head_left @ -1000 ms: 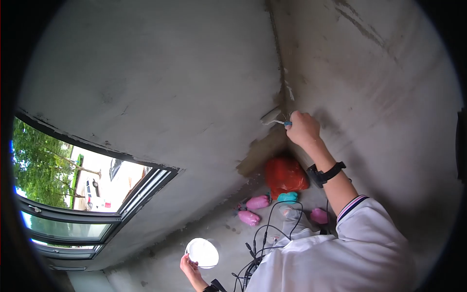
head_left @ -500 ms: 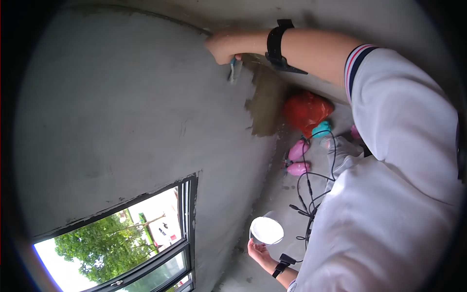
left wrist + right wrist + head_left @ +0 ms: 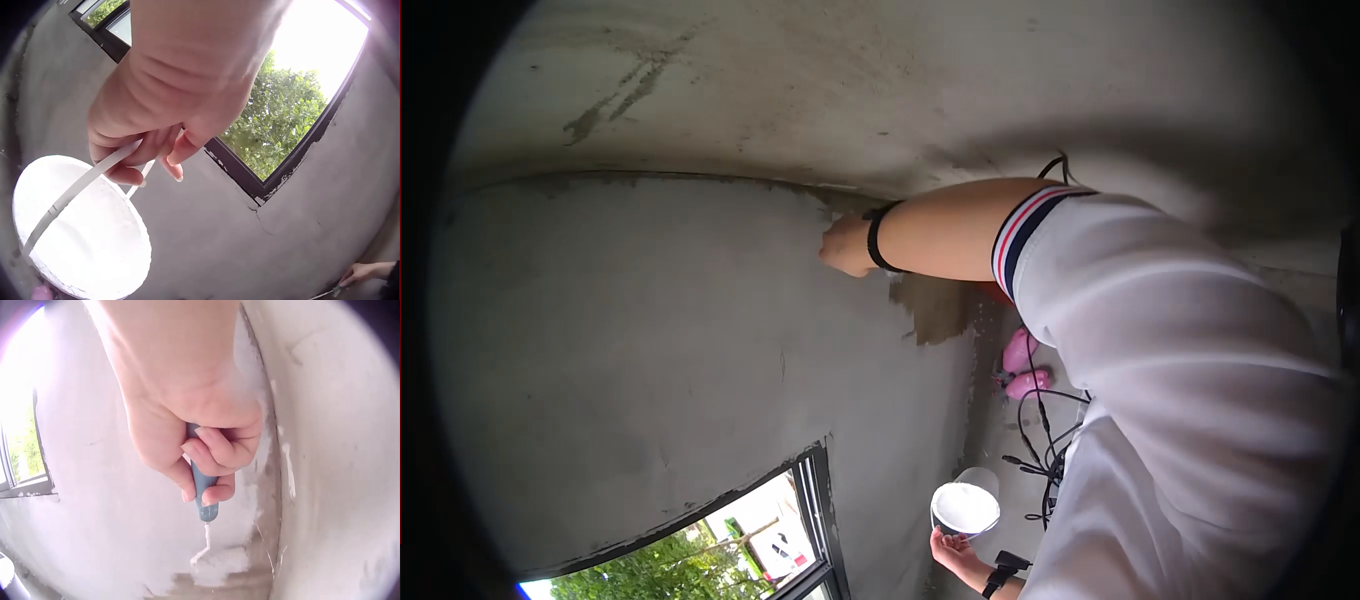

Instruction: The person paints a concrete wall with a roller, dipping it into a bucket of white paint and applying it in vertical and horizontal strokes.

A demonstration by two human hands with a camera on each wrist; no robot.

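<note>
My right hand point(image 3: 847, 247) is up at the grey wall beside the corner. In the right wrist view its fingers curl round the blue handle point(image 3: 205, 484) of a small trowel, whose thin bent neck point(image 3: 207, 536) is coated in white. The trowel's pale blade point(image 3: 222, 564) lies against the wall by a brown bare patch point(image 3: 940, 310); in the head view the hand hides the tool. Low down, my left hand point(image 3: 952, 552) holds a white bucket point(image 3: 983, 480) by its strap handle point(image 3: 76, 189), fingers hooked under it. White paste point(image 3: 965, 508) shows inside.
A window point(image 3: 790, 535) is set in the wall at lower left. On the floor lie pink bags point(image 3: 1028, 384) and black cables point(image 3: 1040, 445) near my body. A red bag point(image 3: 997, 291) is mostly hidden behind my right arm. The adjoining wall point(image 3: 800, 100) meets this one at the corner.
My right hand has moved from the corner onto the grey wall, still gripping the trowel, and my arm now covers the red bag. The view has swung. My left hand still holds the bucket.
</note>
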